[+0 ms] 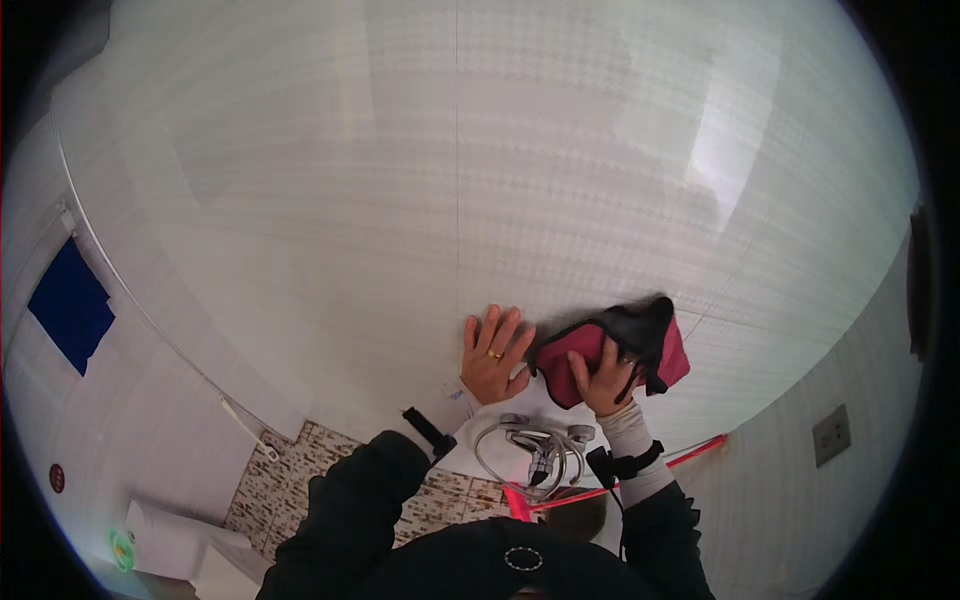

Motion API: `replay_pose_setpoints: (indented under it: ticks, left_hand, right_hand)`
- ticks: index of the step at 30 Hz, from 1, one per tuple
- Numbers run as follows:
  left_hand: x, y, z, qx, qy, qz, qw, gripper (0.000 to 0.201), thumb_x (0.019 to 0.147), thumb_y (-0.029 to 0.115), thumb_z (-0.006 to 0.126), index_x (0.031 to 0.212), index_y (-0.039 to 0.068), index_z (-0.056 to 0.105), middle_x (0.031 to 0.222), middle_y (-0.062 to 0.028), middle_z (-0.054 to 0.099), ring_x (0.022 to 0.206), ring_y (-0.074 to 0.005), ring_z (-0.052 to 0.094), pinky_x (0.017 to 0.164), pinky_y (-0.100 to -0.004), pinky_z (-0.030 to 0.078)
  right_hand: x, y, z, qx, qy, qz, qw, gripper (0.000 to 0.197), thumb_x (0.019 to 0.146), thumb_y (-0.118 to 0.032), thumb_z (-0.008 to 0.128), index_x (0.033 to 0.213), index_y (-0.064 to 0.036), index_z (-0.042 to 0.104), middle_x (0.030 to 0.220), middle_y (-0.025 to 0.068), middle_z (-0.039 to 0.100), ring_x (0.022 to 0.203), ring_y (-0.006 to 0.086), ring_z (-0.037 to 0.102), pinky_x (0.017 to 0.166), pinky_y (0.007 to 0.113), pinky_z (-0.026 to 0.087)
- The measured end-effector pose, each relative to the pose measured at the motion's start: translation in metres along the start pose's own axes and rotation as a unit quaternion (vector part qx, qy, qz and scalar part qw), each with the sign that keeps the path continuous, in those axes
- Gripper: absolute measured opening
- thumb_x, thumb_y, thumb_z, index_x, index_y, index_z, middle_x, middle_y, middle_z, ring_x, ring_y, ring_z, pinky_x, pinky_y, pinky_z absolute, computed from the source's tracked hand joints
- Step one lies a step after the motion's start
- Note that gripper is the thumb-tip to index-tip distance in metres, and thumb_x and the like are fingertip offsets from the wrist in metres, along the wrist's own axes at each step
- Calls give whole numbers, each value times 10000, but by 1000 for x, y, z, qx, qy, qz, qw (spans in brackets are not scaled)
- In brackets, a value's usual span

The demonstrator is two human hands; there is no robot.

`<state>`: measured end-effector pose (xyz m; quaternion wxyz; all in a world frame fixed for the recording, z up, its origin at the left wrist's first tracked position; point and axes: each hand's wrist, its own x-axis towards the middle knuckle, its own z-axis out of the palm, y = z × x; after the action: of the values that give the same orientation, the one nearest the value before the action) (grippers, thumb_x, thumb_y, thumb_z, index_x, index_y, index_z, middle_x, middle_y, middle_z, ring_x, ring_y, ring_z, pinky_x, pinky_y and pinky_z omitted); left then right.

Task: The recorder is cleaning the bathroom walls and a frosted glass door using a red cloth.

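My left hand (491, 366) lies flat against the pale patterned wall (300, 200), fingers spread, with a ring on one finger. To its right, my right hand (605, 386) presses a dark red cloth (562, 366) with black edging onto the same wall. The cloth is bunched, and its black part folds over some of my right fingers, hiding their tips. Below and between my hands is a chrome mixer tap (540, 456) with a looping metal hose, apart from both hands.
A red bar (690, 455) runs low on the right, past a basin-like dark shape. On the right wall sits a socket plate (831, 436). At left hang a blue cloth (73, 305) and a thin pale cord, above white fixtures (175, 540) and the brown speckled tile floor (290, 490).
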<state>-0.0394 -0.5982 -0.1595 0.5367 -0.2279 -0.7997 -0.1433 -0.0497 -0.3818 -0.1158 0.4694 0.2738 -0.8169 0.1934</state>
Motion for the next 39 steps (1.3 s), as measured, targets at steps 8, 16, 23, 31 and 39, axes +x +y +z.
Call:
replay_pose_setpoints:
  ticks: [8,16,23,31,39]
  left_hand:
    - [28,88,9,-207,-39,75,975,672,803,381,645,1355,70,423,1448,-195,318,1276,-473,356,1017,-555,330]
    - [89,90,47,-5,-54,89,995,594,824,525,598,1269,137,526,1444,-243,327,1229,-420,402,1017,-470,328]
    - [212,94,5,31,-27,146,988,497,823,496,590,1128,103,612,1424,-248,360,1251,-406,379,1048,-462,295]
    - [308,0,-82,233,213,-66,947,671,817,583,574,1250,71,553,1316,-363,387,1239,-550,295,1030,-626,202]
    - [355,117,-29,203,74,80,973,575,754,567,630,1104,112,666,1354,-235,427,1284,-510,247,1021,-674,162]
  right_hand:
    - [9,1,-26,-117,-4,-154,981,470,793,-272,642,1198,-43,572,1132,130,614,945,350,576,793,443,445]
    - [40,54,-116,145,96,-121,977,332,697,84,546,1007,8,638,999,175,642,885,349,618,815,419,492]
    - [33,114,-116,-69,184,15,980,389,929,-126,460,1307,-39,490,1435,196,370,1364,385,272,1097,497,191]
    - [17,143,-108,-146,153,-20,977,465,946,-207,449,1380,-43,417,1511,197,238,1406,384,165,1104,498,137]
    - [17,145,-99,-179,170,-37,968,545,936,-317,447,1406,-51,375,1512,209,227,1403,408,158,1096,534,124]
